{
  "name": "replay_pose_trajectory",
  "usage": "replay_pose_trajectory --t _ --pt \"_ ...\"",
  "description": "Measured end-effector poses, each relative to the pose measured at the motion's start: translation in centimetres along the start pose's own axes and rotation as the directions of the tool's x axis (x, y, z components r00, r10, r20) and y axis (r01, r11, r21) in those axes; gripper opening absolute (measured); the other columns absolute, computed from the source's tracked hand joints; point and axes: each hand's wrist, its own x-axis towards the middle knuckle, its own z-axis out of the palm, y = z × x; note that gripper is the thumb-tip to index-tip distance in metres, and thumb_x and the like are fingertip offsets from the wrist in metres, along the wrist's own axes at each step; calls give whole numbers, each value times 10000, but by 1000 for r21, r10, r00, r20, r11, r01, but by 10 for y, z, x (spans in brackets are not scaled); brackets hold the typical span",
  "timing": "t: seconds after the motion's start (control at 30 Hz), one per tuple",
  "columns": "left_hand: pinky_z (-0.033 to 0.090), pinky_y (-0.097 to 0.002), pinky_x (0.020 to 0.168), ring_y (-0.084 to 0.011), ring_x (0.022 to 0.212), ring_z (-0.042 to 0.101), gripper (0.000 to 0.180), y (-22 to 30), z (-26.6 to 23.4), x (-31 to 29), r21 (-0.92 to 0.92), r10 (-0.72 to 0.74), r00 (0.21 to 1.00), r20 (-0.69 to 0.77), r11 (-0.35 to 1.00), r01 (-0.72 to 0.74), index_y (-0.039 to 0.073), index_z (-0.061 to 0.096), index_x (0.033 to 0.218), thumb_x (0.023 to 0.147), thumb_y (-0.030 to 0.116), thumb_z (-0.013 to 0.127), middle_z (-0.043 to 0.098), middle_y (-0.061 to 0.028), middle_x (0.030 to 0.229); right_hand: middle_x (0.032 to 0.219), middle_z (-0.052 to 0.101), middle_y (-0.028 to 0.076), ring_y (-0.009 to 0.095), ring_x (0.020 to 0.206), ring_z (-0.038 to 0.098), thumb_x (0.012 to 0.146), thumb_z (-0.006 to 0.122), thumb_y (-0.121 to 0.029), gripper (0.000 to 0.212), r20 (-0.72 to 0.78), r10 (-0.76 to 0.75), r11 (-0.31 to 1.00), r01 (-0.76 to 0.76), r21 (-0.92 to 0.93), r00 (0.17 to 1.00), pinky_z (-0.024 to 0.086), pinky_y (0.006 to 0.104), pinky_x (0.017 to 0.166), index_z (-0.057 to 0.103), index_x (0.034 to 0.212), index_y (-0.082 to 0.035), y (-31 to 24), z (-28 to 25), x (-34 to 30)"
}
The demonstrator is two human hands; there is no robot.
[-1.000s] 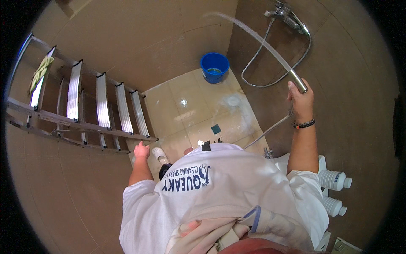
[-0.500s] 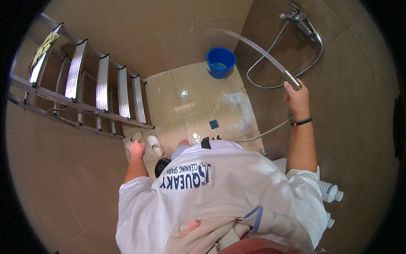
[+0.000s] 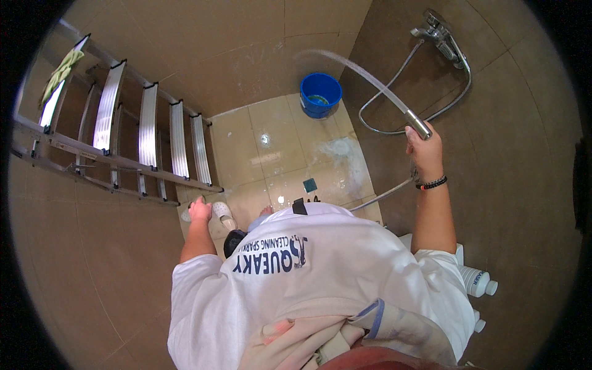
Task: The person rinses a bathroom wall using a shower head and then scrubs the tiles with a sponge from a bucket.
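My right hand [image 3: 425,148], with a dark beaded bracelet at its wrist, is closed around a chrome hand shower [image 3: 418,125]. From its end a stream of water [image 3: 364,75] arcs up and left toward the tiled wall. A hose [image 3: 391,196] hangs below that hand. On the left, my left hand [image 3: 199,210] hangs low over the floor, its fingers loosely apart with nothing seen in them. Just beside it lies a white clog [image 3: 223,213]; a second shoe is mostly hidden behind the hand.
An aluminium ladder [image 3: 148,126] leans at the left, a green cloth [image 3: 61,75] over one step. A blue bucket [image 3: 320,95] with some liquid stands in the far corner. A green scouring pad [image 3: 309,185] lies on wet floor tiles [image 3: 280,157]. Right: a chrome mixer tap [image 3: 436,34] and white bottles [image 3: 478,282].
My right hand has moved slightly left and lower in the picture with the hand shower, water still running. The left hand has shifted a little and now covers more of the farther shoe.
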Motion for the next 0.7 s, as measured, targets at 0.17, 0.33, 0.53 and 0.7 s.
replay_pose_trajectory --t 0.17,0.33,0.53,0.7 --pt "294 -336 906 -288 1072 362 495 0 0 7 -13 -12 1000 15 1000 12 139 393 1170 705 270 500 377 -151 1178 492 438 -5 75 404 427 715 569 -127 138 28 67 997 -66 -43 997 339 219 375 476 664 -39 8 14 2" --pt "290 -335 910 -283 1080 352 497 -3 -8 15 -25 -7 999 38 1000 8 154 387 1175 708 278 505 377 -145 1178 484 441 0 86 397 430 706 571 -127 123 63 126 981 -115 -158 990 346 234 378 496 678 -35 26 30 1" --pt "291 -339 910 -284 1076 359 493 -20 -11 23 -14 -14 999 30 1000 14 153 392 1170 712 288 514 385 -146 1171 492 431 -15 70 413 409 715 577 -130 144 21 -20 998 21 -65 1000 338 221 391 483 662 -35 0 36 0" --pt "295 -339 907 -287 1065 370 489 -13 -11 26 11 7 1000 21 1000 -8 141 393 1168 713 285 501 390 -145 1167 491 434 -11 75 412 412 712 579 -151 154 74 63 986 -51 -159 995 339 224 392 491 665 -34 19 42 0"
